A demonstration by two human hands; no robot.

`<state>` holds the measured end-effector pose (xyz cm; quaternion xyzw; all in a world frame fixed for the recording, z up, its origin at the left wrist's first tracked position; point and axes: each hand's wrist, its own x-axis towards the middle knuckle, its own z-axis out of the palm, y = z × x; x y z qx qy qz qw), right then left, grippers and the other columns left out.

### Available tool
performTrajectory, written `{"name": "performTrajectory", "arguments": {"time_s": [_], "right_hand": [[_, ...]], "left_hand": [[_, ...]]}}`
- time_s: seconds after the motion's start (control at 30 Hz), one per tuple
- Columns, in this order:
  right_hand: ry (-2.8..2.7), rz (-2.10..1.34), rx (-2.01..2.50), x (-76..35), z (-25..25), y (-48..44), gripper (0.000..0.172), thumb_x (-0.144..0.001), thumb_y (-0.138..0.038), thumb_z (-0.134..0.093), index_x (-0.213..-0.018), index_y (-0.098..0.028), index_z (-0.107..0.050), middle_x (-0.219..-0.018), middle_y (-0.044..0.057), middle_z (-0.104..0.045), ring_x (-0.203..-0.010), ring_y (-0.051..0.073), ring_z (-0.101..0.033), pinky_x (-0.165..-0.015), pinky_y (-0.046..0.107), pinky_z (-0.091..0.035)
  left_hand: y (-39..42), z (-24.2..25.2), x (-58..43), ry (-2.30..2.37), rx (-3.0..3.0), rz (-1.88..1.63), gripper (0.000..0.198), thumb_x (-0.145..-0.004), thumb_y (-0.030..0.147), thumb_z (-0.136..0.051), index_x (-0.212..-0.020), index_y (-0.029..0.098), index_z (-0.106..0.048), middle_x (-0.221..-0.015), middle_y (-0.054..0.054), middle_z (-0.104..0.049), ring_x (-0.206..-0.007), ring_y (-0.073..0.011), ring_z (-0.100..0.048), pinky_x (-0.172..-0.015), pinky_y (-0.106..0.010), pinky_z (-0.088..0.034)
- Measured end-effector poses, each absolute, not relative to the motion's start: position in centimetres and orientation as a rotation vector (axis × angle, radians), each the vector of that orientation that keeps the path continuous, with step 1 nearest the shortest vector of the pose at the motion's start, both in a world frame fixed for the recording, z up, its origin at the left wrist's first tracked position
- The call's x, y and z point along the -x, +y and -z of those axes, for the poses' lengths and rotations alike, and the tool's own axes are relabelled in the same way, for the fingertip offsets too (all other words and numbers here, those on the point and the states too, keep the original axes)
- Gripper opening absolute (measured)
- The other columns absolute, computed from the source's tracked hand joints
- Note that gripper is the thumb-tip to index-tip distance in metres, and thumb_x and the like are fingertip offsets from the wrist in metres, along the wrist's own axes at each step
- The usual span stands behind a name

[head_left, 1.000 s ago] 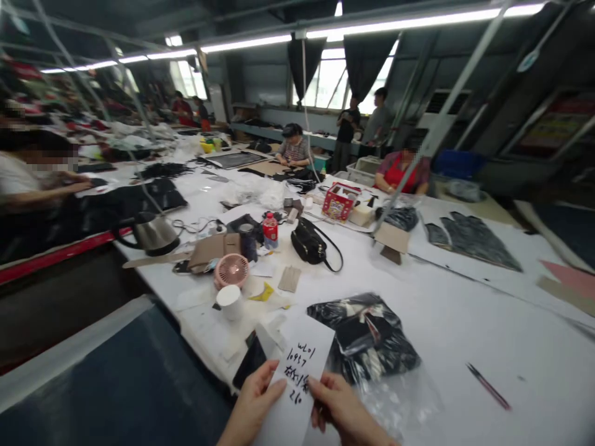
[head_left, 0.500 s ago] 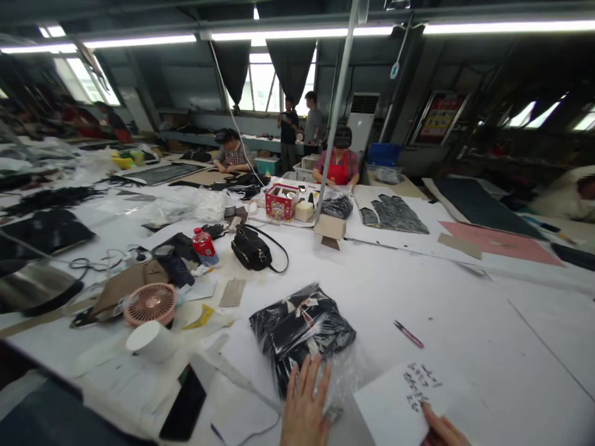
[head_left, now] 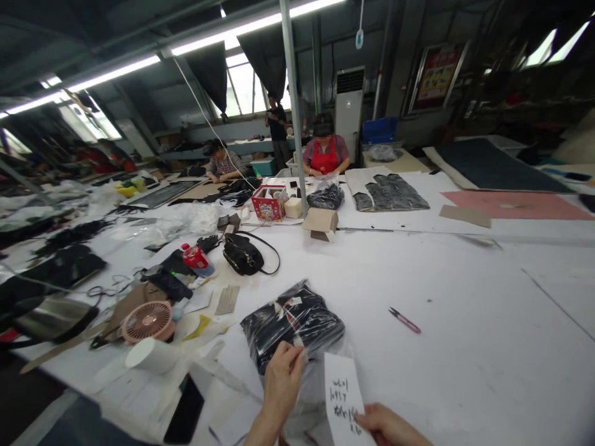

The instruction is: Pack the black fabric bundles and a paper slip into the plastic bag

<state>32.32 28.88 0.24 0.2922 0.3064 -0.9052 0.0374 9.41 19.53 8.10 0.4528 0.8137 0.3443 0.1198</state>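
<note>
A clear plastic bag [head_left: 310, 313] packed with folded black material lies on the white table in front of me. My left hand [head_left: 281, 379] is at its near edge, thumb and fingers pinched together on the plastic. In my right hand [head_left: 389, 425] is a white paper slip [head_left: 340, 378] with black handwriting, gripped at its lower right side. The slip overlaps the loose, see-through end of the bag. To the right on the table lie small thread snips [head_left: 404, 319] with reddish handles.
Left of the bag are a phone [head_left: 185, 411], a white roll [head_left: 151, 355], a pink fan [head_left: 147, 321] and a red-labelled bottle [head_left: 197, 260]. Beyond lie a black handbag [head_left: 242, 254] and a cardboard box [head_left: 320, 221] by a metal pole [head_left: 292, 105]. A person in a red apron [head_left: 323, 160] sits across.
My left hand has gone from spread flat on the bag to a pinch at its edge. My right hand has brought the slip leftward and turned it more upright. The view has shifted.
</note>
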Motion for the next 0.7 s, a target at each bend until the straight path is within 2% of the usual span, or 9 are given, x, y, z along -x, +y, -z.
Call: {"name": "performTrajectory", "arguments": {"time_s": [0.07, 0.13, 0.2, 0.33, 0.43, 0.57, 0.7], "right_hand": [[0.903, 2.753, -0.908, -30.4, 0.5, 28.7, 0.027, -0.062, -0.034, -0.073, -0.078, -0.013, -0.069, -0.077, 0.013, -0.071, -0.068, 0.021, -0.068, -0.061, 0.026, -0.055], [0.900, 2.715, -0.961, -28.8, 1.2, 28.3, 0.025, -0.063, -0.032, -0.074, -0.074, -0.011, -0.068, -0.065, 0.010, -0.067, -0.044, 0.014, -0.058, -0.037, 0.019, -0.042], [0.910, 2.726, -1.009, -27.5, 1.7, 27.8, 0.026, -0.065, -0.033, -0.074, -0.073, -0.009, -0.066, -0.058, 0.008, -0.064, -0.032, 0.010, -0.046, -0.027, 0.017, -0.026], [0.946, 2.844, -1.160, -25.1, 2.3, 27.0, 0.035, -0.070, -0.044, -0.070, -0.076, -0.010, -0.063, -0.054, 0.004, -0.060, -0.027, 0.004, -0.032, -0.027, 0.017, -0.013], [0.986, 2.921, -1.343, -23.4, 2.5, 26.7, 0.045, -0.067, -0.055, -0.070, -0.078, -0.013, -0.059, -0.052, 0.001, -0.058, -0.027, 0.003, -0.028, -0.029, 0.018, -0.009], [1.031, 2.966, -1.650, -21.0, 2.7, 26.7, 0.053, -0.061, -0.066, -0.068, -0.080, -0.019, -0.054, -0.048, -0.003, -0.054, -0.032, 0.008, -0.037, -0.032, 0.020, -0.015], [1.103, 2.922, -1.863, -19.2, 2.5, 26.3, 0.052, -0.063, -0.068, -0.064, -0.081, -0.021, -0.053, -0.046, -0.002, -0.055, -0.038, 0.015, -0.048, -0.036, 0.024, -0.029]], "left_hand": [[19.7, -8.4, -9.8, 2.366, -1.348, -0.995, 0.026, -0.095, 0.033, -0.046, -0.088, 0.023, -0.069, -0.081, -0.001, -0.054, -0.076, -0.0144, -0.058, -0.071, -0.025, -0.044], [19.7, -8.7, -10.2, 2.373, -1.381, -0.971, 0.026, -0.095, 0.032, -0.046, -0.087, 0.022, -0.069, -0.081, -0.001, -0.054, -0.077, -0.0149, -0.058, -0.072, -0.025, -0.044], [19.5, -8.8, -10.6, 2.380, -1.406, -0.941, 0.026, -0.095, 0.030, -0.045, -0.087, 0.022, -0.068, -0.082, -0.002, -0.055, -0.079, -0.0153, -0.058, -0.073, -0.026, -0.045], [19.1, -9.1, -10.8, 2.347, -1.487, -0.877, 0.024, -0.095, 0.026, -0.045, -0.093, 0.022, -0.069, -0.084, -0.002, -0.054, -0.078, -0.0145, -0.058, -0.073, -0.025, -0.046], [18.8, -9.3, -10.9, 2.351, -1.610, -0.741, 0.023, -0.094, 0.019, -0.044, -0.093, 0.023, -0.067, -0.083, -0.002, -0.055, -0.075, -0.0144, -0.058, -0.070, -0.025, -0.046], [17.9, -9.1, -10.8, 2.522, -1.775, -0.384, 0.021, -0.088, 0.011, -0.048, -0.083, 0.023, -0.064, -0.080, -0.002, -0.056, -0.075, -0.0194, -0.056, -0.068, -0.030, -0.043], [16.7, -8.7, -9.8, 2.639, -1.788, -0.307, 0.019, -0.088, 0.008, -0.047, -0.080, 0.021, -0.059, -0.083, -0.003, -0.058, -0.079, -0.0223, -0.056, -0.070, -0.033, -0.042]]}}
